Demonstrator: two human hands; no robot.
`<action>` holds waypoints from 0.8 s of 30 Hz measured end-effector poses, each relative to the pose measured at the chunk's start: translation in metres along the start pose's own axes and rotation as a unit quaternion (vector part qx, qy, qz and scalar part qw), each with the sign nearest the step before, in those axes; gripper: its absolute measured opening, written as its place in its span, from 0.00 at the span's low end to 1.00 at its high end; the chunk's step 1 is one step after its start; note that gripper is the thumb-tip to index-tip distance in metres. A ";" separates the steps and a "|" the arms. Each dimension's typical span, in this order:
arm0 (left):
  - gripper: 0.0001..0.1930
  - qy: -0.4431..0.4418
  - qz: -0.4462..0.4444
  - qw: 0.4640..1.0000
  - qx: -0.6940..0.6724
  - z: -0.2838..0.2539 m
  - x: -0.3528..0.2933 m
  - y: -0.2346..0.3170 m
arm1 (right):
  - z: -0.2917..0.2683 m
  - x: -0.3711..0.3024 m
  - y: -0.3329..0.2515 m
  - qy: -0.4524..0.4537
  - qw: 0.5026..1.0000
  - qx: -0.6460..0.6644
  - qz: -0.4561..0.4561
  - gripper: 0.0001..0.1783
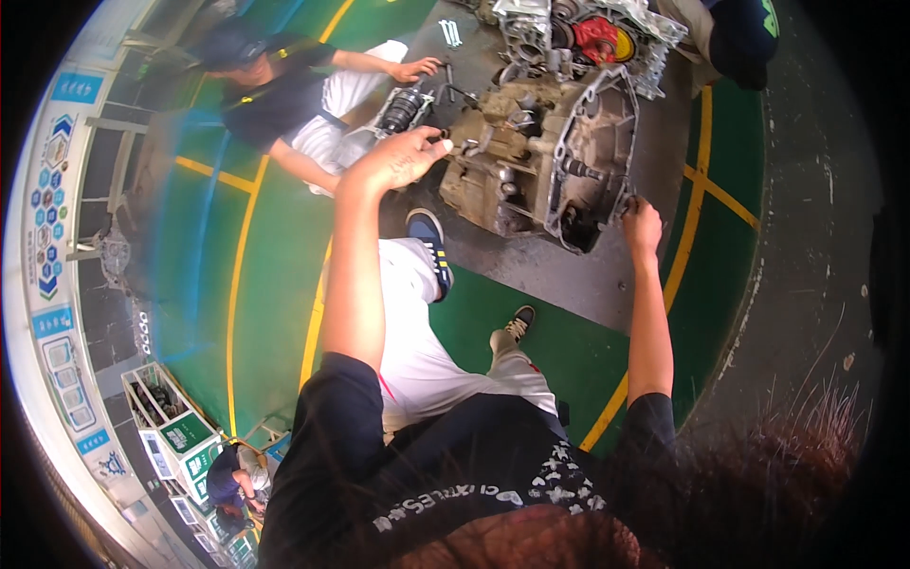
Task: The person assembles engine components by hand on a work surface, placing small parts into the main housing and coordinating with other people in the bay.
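Note:
A worn metal gearbox [512, 156] lies on a grey surface in front of me, its open bell housing [592, 156] facing right with a shaft inside. My left hand [403, 159] is at the gearbox's left end, thumb and fingers drawn together around a small dark spot that I cannot make out. On the other side, my right hand [643, 228] is closed at the lower right rim of the bell housing. Its fingertips are partly hidden. A dark ribbed gear shaft assembly [402, 110] lies beyond my left hand, beside a dark T-shaped tool [453, 85].
A co-worker [284, 95] squats at the left, one hand [415, 70] stretched toward the shaft. Another opened housing [569, 33] with red and yellow parts stands at the far side, near another person [744, 38]. Silvery tools [449, 34] lie farther off. Yellow lines cross the green floor [275, 313].

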State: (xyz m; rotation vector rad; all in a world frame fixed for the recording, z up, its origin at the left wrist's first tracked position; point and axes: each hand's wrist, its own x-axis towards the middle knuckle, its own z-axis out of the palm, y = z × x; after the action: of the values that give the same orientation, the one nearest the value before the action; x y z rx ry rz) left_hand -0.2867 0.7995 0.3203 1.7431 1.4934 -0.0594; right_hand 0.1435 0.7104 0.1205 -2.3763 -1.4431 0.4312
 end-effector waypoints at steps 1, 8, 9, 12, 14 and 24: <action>0.34 -0.003 -0.006 1.000 -0.019 0.002 0.001 -0.003 | -0.001 0.003 -0.001 0.004 1.000 -0.005 0.008 0.16; 0.35 0.005 0.004 1.000 -0.009 0.001 0.002 -0.007 | 0.031 -0.028 0.032 -0.017 1.000 -0.025 0.001 0.15; 0.35 0.001 -0.007 1.000 -0.013 0.001 0.002 -0.006 | 0.034 -0.036 0.036 -0.009 1.000 -0.003 0.000 0.15; 0.35 -0.002 -0.010 1.000 -0.003 -0.002 0.007 -0.004 | 0.036 -0.052 0.045 -0.033 0.999 0.039 0.012 0.15; 0.35 -0.001 -0.008 1.000 0.019 0.000 0.006 0.000 | 0.032 -0.055 0.040 -0.017 0.998 0.055 0.010 0.15; 0.35 -0.007 -0.001 1.000 0.023 0.000 0.011 -0.001 | 0.034 -0.066 0.041 0.002 0.999 0.033 -0.002 0.14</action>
State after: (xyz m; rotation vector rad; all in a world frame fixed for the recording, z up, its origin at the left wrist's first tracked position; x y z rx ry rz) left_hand -0.2840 0.8085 0.3142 1.7755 1.4940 -0.1070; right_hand 0.1324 0.6376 0.0787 -2.3204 -1.4089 0.4659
